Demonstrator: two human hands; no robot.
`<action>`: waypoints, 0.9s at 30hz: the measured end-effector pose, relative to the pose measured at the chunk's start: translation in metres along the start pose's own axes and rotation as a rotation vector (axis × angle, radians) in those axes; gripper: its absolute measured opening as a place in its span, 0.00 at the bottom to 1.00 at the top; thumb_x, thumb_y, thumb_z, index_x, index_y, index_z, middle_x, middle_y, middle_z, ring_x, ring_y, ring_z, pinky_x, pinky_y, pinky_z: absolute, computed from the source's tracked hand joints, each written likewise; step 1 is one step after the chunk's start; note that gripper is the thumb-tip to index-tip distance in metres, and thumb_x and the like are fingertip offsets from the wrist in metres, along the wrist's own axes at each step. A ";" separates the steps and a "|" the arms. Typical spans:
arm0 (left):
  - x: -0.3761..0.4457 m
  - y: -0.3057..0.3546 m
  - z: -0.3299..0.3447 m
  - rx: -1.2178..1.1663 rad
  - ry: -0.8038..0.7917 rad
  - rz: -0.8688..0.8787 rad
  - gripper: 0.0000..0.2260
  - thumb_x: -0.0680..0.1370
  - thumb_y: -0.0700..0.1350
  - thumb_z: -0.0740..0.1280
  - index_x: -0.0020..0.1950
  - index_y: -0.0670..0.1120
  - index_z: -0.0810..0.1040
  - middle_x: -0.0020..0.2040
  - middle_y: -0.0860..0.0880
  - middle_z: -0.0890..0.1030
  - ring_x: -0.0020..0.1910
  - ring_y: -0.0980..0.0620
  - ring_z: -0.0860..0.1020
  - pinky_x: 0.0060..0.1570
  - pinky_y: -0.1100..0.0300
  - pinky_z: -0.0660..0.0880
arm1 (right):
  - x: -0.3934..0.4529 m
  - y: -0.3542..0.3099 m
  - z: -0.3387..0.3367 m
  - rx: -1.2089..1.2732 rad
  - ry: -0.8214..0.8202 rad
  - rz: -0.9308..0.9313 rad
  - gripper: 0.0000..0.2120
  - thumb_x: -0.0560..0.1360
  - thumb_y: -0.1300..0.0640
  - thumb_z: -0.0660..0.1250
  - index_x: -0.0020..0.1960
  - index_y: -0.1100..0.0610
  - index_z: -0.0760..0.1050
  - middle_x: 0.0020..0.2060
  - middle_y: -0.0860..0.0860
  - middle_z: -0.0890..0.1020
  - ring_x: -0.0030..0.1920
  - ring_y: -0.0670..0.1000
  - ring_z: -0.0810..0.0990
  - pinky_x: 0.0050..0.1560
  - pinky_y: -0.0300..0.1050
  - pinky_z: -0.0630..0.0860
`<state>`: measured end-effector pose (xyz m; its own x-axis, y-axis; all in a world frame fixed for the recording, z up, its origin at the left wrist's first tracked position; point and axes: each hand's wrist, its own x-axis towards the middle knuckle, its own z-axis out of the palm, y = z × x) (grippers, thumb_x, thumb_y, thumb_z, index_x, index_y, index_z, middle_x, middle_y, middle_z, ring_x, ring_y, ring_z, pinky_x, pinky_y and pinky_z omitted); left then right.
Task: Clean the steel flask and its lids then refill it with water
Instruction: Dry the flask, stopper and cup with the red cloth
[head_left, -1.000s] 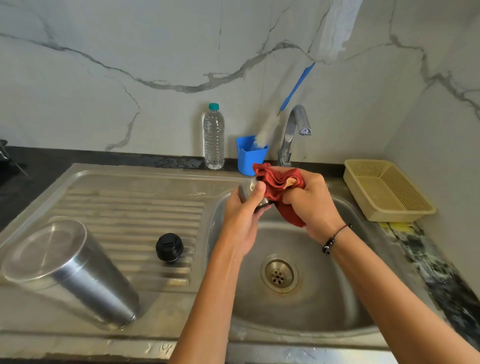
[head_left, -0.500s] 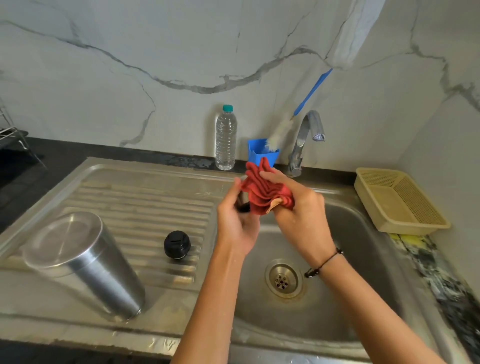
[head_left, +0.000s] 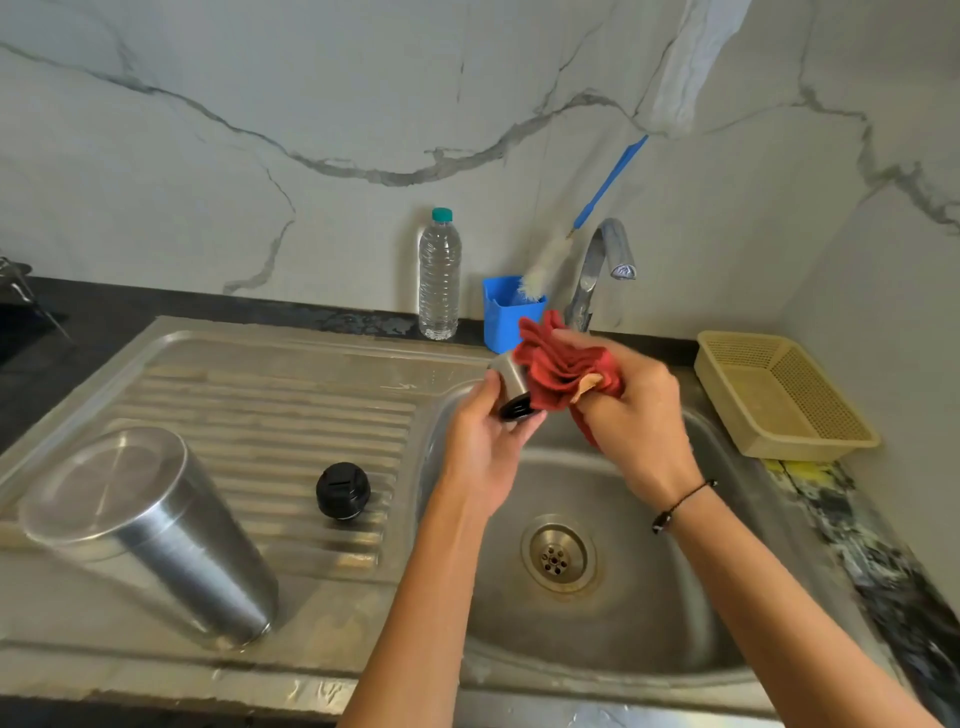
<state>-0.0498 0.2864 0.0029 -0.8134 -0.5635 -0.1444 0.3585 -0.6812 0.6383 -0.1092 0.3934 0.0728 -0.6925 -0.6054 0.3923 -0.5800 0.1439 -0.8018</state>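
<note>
the steel lid (head_left: 511, 382), held over the sink (head_left: 649, 597) near the tap (head_left: 597, 270), looks light, rigid and likely slippery, best held by its rim. the left hand (head_left: 483, 447) pinches it there; the right hand (head_left: 634, 415) grips a soft red cloth (head_left: 561, 369) pressed against it. the steel flask (head_left: 150, 535) stands upside down at near left, well apart, with a black lid (head_left: 343, 488) between.

Over the sink (head_left: 649, 623), the left hand (head_left: 480, 447) grips a steel lid (head_left: 511, 382) while the right hand (head_left: 641, 415) presses a bunched red cloth (head_left: 561, 366) against it.

Brushed steel flask (head_left: 150, 525), matt black plastic lid (head_left: 343, 489), red cloth (head_left: 563, 371).
</note>
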 end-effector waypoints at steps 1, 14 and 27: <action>-0.002 0.002 0.001 0.020 -0.039 0.000 0.15 0.79 0.50 0.61 0.57 0.41 0.78 0.59 0.41 0.80 0.60 0.46 0.78 0.65 0.51 0.70 | -0.005 -0.001 0.006 -0.076 -0.009 -0.070 0.22 0.68 0.68 0.64 0.58 0.51 0.79 0.56 0.45 0.80 0.53 0.43 0.80 0.56 0.41 0.76; -0.004 0.003 -0.002 0.158 -0.173 0.086 0.25 0.66 0.48 0.79 0.58 0.42 0.76 0.53 0.44 0.82 0.55 0.48 0.79 0.54 0.56 0.77 | 0.003 0.007 -0.004 0.189 -0.145 0.186 0.26 0.67 0.77 0.58 0.52 0.52 0.81 0.40 0.45 0.85 0.42 0.39 0.81 0.47 0.34 0.76; -0.006 0.002 0.002 0.812 0.118 0.363 0.30 0.63 0.38 0.77 0.63 0.42 0.72 0.55 0.44 0.79 0.58 0.42 0.78 0.60 0.43 0.74 | 0.003 -0.021 -0.003 -0.341 -0.313 -0.239 0.27 0.61 0.59 0.58 0.58 0.52 0.80 0.61 0.54 0.79 0.63 0.52 0.75 0.62 0.49 0.73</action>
<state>-0.0447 0.2894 0.0064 -0.6449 -0.7545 0.1222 0.1134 0.0637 0.9915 -0.0998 0.3906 0.0923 -0.3924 -0.8500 0.3513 -0.8491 0.1880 -0.4936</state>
